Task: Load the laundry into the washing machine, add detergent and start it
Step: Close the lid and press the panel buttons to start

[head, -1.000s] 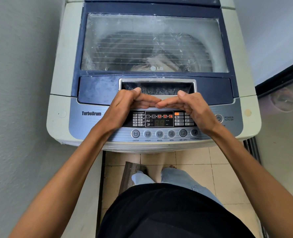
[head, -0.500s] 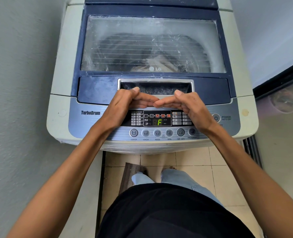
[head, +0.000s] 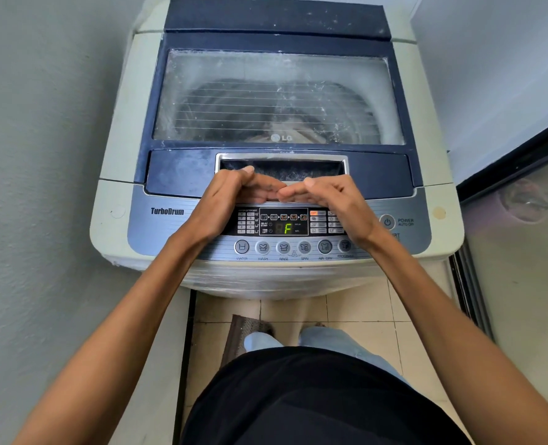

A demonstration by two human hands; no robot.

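A white and blue top-loading washing machine [head: 118,155] fills the view, its scratched glass lid [head: 276,97] down. Dim laundry [head: 290,128] shows through the glass in the drum. My left hand [head: 231,200] and my right hand [head: 333,200] lie side by side on the lid's front edge, fingers straight and pointing at each other, fingertips nearly meeting. Both thumbs reach up to the lid's handle recess [head: 298,170]. Below my hands, the control panel [head: 284,228] is lit and its display shows a green F. The power button [head: 387,222] is right of my right hand.
A grey wall [head: 41,123] stands close on the left and a white wall [head: 491,75] on the right. A dark-framed glass door [head: 523,252] is at the lower right. I stand on a tiled floor [head: 356,303] beside a dark mat [head: 243,332].
The display went from dim digits to a bright green F. My hands have stayed on the lid's front edge; the camera has pulled back a little.
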